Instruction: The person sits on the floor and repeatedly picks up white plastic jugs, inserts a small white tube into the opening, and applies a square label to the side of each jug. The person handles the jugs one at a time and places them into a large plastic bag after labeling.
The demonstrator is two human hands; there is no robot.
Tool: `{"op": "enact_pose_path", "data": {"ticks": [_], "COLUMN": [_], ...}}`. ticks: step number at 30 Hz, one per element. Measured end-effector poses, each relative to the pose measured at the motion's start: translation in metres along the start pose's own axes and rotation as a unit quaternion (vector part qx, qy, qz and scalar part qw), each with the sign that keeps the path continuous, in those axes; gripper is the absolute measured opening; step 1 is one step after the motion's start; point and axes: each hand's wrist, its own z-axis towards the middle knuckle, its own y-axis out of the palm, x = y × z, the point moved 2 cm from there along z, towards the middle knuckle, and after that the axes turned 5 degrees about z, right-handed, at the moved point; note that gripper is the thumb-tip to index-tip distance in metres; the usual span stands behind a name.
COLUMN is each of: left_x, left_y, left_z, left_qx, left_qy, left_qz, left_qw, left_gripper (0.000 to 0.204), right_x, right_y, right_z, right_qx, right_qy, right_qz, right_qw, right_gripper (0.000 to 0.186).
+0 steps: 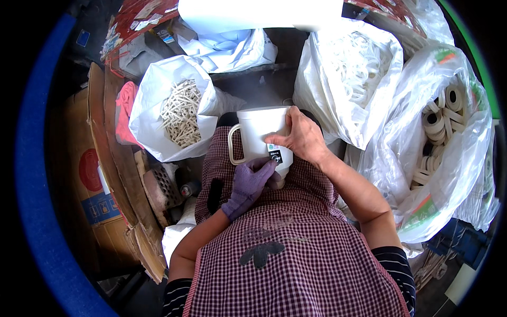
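Note:
A white plastic jug (256, 127) with a loop handle on its left side rests over my lap, its narrower end toward me. My right hand (303, 138), bare, grips its right side, fingers up at the far rim and thumb on the wall. Lower down, my left hand (247, 185) in a purple glove is closed around the narrow end. The left thumb and fingertips touch a small black and white label (274, 153) on the jug's wall. Some of the left fingers are hidden behind the jug.
Left stands a white bag (145, 119) of small off-white pieces, beside cardboard (113, 174). Another white bag (319, 100) holds thin white rings. At right, a clear bag (457, 185) contains white rolls (434, 124). A white surface (259, 13) crosses the far side.

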Motion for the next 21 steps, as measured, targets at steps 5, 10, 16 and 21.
{"op": "enact_pose_path", "data": {"ticks": [5,10,16,21], "left_x": [0.005,0.005,0.007,0.024], "left_y": [-0.003,-0.005,-0.005,-0.048], "left_z": [-0.001,-0.006,-0.022,-0.013], "left_qx": [-0.020,-0.043,-0.091,0.142], "left_qy": [-0.029,-0.100,-0.145,0.141], "left_qz": [0.008,-0.052,-0.075,0.112], "left_qw": [0.999,0.993,0.982,0.973], "left_gripper": [0.034,0.036,0.035,0.030], "right_x": [-0.004,0.000,0.001,-0.002], "right_y": [-0.003,0.001,0.002,0.003], "right_z": [-0.001,-0.006,-0.013,-0.037], "right_qx": [-0.010,0.007,0.007,-0.015], "right_qy": [0.015,-0.017,-0.054,-0.066], "right_qz": [-0.003,-0.012,-0.049,-0.065], "right_qw": [1.000,1.000,0.997,0.996], "right_gripper": [0.070,0.074,0.079,0.086]}}
